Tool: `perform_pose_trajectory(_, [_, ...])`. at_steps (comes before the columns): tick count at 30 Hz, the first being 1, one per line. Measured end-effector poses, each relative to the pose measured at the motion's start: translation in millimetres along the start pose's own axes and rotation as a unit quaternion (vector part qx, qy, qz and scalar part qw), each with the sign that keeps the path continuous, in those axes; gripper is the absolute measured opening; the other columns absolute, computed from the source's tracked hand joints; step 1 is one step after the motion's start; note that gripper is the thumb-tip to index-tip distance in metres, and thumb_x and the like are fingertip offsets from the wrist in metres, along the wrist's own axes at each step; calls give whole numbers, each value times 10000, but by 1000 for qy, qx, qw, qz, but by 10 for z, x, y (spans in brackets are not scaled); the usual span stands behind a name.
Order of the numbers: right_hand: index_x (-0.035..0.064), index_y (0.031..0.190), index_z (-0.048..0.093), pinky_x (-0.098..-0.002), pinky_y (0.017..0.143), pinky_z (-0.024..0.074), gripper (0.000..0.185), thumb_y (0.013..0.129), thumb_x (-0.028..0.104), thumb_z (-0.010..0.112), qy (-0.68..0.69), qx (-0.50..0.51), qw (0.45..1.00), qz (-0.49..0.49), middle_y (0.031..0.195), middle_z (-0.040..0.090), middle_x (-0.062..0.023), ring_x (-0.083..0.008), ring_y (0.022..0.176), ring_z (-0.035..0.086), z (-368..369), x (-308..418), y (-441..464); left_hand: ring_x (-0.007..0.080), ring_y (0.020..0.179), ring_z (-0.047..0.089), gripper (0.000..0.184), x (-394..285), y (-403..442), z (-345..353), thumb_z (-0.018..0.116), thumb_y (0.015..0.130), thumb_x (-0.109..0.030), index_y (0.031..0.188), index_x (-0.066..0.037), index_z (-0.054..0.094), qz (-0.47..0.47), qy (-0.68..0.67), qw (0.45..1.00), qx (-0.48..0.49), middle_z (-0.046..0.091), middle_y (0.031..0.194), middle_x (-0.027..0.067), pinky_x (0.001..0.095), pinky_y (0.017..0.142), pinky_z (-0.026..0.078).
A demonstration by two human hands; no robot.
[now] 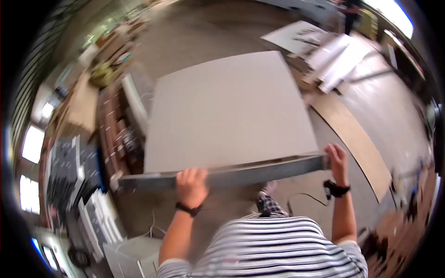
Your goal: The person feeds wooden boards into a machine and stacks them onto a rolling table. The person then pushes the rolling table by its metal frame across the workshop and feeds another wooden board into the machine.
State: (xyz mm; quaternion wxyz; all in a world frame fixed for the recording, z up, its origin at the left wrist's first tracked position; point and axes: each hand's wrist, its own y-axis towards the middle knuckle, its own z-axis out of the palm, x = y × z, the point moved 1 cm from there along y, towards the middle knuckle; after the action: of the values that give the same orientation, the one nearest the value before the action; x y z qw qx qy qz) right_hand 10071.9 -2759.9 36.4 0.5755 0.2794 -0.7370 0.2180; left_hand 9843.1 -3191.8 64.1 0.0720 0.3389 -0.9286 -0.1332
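A long dark grey strip runs crosswise in front of my body, along the near edge of a large pale flat panel. My left hand is closed over the strip left of its middle, fingers bent across the top edge. At the strip's right end, my right hand is closed with its fingers curled around the end. Both hands are slightly blurred. Whether the strip touches the panel, I cannot tell. What supports the panel is hidden beneath it.
Left of the panel lie stacked brown lengths and dark boards. A long tan board lies to the right, with white sheets beyond. A black cable is near my feet. Another person stands far back right.
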Motion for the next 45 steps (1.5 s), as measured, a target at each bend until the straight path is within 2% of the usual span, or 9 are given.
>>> perform_pose_trajectory(12, [13, 882, 640, -348, 660, 456, 173, 960, 161, 598, -11, 67, 995, -74, 773, 578, -130, -208, 711, 535, -380, -404, -1702, 353, 993, 522, 603, -568, -1517, -563, 877, 518, -104, 1019, -95, 542, -56, -7, 995, 87, 546, 972, 124, 476, 910, 387])
perform_pose_trajectory(16, [35, 1242, 573, -335, 864, 509, 306, 997, 215, 605, 164, 201, 965, -33, 997, 648, -74, -186, 947, 626, -875, -208, -2198, 336, 1058, 514, 704, -1301, -1694, -658, 800, 678, -562, 1112, -68, 550, -13, -10, 986, 167, 561, 1051, 124, 483, 1003, 315])
perform_pose_trajectory(18, [37, 1287, 539, -343, 913, 500, 365, 994, 242, 613, 53, 173, 976, -121, 1044, 656, -82, -201, 992, 631, -1312, -523, -2295, 331, 1083, 515, 783, -2102, -1552, -743, 714, 704, -693, 1139, -63, 554, 26, -23, 983, 180, 566, 1067, 125, 487, 1006, 314])
perform_pose_trajectory(23, [23, 1201, 586, -335, 819, 527, 362, 975, 302, 628, 27, 144, 989, 8, 1039, 679, -116, -214, 935, 651, -2664, -1128, -2486, 333, 1062, 565, 805, -3396, -1346, -609, 744, 711, -680, 1166, -37, 578, 38, -84, 967, 239, 620, 1106, 148, 516, 953, 361])
perform_pose_trajectory(26, [23, 1145, 610, -328, 786, 522, 317, 977, 292, 624, -8, 137, 989, 47, 975, 685, -108, -193, 876, 646, -3295, -1423, -2592, 351, 1065, 598, 811, -3544, -1112, -868, 764, 690, -674, 1143, -25, 591, -84, -170, 862, 471, 657, 1087, 171, 522, 928, 385])
perform_pose_trajectory(31, [16, 1078, 630, -312, 722, 499, 280, 981, 278, 613, 21, 130, 988, 78, 869, 672, -84, -156, 778, 601, -3802, -1789, -2536, 360, 1116, 614, 793, -3670, -1249, -945, 786, 704, -641, 1173, -23, 622, -88, -159, 841, 510, 687, 1104, 196, 477, 995, 402])
perform_pose_trajectory(35, [10, 1071, 631, -309, 703, 491, 273, 981, 266, 610, 26, 131, 988, 75, 850, 663, -77, -153, 757, 585, -4023, -2026, -2164, 260, 1030, 627, 715, -3821, -1136, -900, 812, 740, -538, 1190, -17, 619, -96, -212, 716, 659, 695, 1073, 149, 334, 908, 472])
perform_pose_trajectory(42, [-3, 1048, 628, -296, 738, 519, 242, 990, 229, 594, 9, 113, 986, 122, 859, 681, -79, -150, 798, 646, -4649, -2533, -1463, 134, 1056, 614, 675, -4043, -1327, -569, 888, 723, -338, 1255, -26, 612, -186, -316, 495, 788, 706, 1121, 31, 279, 953, 446])
perform_pose_trajectory(45, [-17, 1030, 620, -288, 758, 536, 236, 1013, 210, 563, 23, 92, 983, 155, 885, 686, -78, -146, 830, 665, -4988, -2813, -1155, 141, 1099, 601, 739, -4190, -1468, -546, 890, 718, -357, 1303, -25, 584, -184, -328, 498, 782, 694, 1168, 46, 288, 978, 438])
